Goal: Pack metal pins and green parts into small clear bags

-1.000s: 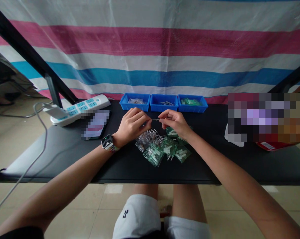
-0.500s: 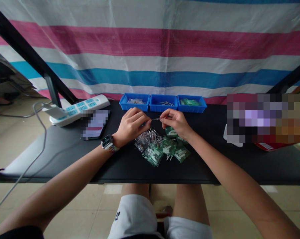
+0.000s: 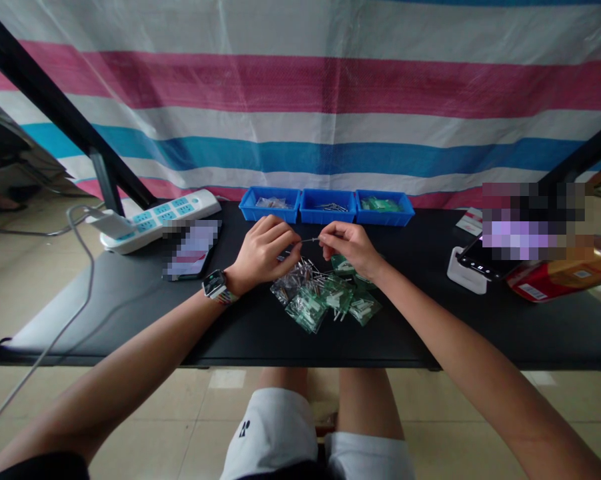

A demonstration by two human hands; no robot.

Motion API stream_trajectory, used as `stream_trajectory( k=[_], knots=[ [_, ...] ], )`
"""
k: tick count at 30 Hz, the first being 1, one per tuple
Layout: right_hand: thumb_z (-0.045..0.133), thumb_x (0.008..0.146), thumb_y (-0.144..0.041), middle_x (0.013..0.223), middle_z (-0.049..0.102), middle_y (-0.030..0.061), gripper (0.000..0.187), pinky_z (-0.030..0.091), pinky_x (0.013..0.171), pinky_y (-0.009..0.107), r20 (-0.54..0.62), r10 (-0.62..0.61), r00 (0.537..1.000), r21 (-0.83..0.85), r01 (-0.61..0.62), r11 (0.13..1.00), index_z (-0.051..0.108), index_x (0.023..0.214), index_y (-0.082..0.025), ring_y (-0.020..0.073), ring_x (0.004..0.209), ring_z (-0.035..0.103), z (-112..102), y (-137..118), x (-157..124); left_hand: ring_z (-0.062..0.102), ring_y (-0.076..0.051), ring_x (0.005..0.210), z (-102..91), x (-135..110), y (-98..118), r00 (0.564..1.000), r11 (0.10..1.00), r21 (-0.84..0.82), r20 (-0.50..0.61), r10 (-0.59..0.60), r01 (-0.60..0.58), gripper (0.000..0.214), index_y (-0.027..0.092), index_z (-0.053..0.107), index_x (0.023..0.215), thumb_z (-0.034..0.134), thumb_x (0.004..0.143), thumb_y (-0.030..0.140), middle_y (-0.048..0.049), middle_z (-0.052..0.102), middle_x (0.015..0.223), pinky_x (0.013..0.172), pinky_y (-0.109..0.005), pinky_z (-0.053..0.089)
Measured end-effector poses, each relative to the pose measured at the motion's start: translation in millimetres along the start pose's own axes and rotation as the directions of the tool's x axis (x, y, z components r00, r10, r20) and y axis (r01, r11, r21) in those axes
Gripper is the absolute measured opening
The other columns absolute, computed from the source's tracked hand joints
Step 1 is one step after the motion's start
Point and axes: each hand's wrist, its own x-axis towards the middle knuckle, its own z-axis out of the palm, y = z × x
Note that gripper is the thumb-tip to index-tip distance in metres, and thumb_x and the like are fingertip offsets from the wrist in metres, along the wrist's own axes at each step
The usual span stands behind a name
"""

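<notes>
Both hands meet above a pile of small clear bags (image 3: 325, 297) holding green and metal parts on the black table (image 3: 130, 300). My left hand (image 3: 264, 254), a watch on its wrist, is closed in a pinch on one end of a thin metal pin (image 3: 310, 239). My right hand (image 3: 349, 246) pinches the pin's other end. The pin lies level between the two hands, just above the bags.
Three blue trays (image 3: 326, 205) with small parts stand at the table's back edge. A white power strip (image 3: 158, 217) and a phone (image 3: 190, 250) lie at the left. At the right are a phone on a white stand (image 3: 473, 267) and a red packet (image 3: 555, 277).
Both hands stay pinched on the pin with only slight shifts. The view of the items at the right has changed a little.
</notes>
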Motion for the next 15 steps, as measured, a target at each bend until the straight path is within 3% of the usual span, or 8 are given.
stream_trajectory(
  k=[5, 15],
  knots=[
    [0.089, 0.077, -0.059, 0.073, 0.069, -0.0004, 0.044, 0.056, 0.056, 0.026, -0.001, -0.018, 1.0, 0.014, 0.018, 1.0, 0.071, 0.08, -0.019, 0.012, 0.057, 0.064, 0.0, 3.8, 0.7, 0.06, -0.024, 0.084, 0.1, -0.1, -0.5, 0.999, 1.0, 0.006, 0.03, 0.011, -0.011, 0.01, 0.021, 0.068, 0.09, 0.062, 0.098, 0.019, -0.0059, 0.07, 0.083, 0.077, -0.041, 0.051],
    [0.092, 0.074, -0.043, 0.073, 0.068, -0.0019, 0.033, 0.056, 0.058, 0.028, -0.042, -0.056, 0.998, -0.007, 0.056, 0.998, 0.073, 0.086, -0.019, 0.0127, 0.057, 0.064, -0.6, -1.5, -1.1, 0.059, -0.024, 0.086, 0.8, -1.0, -0.4, 0.999, 1.0, 0.019, 0.046, -0.012, 0.011, 0.015, 0.02, 0.069, 0.089, 0.061, 0.101, 0.02, -0.0059, 0.069, 0.082, 0.079, -0.041, 0.051]
  ],
)
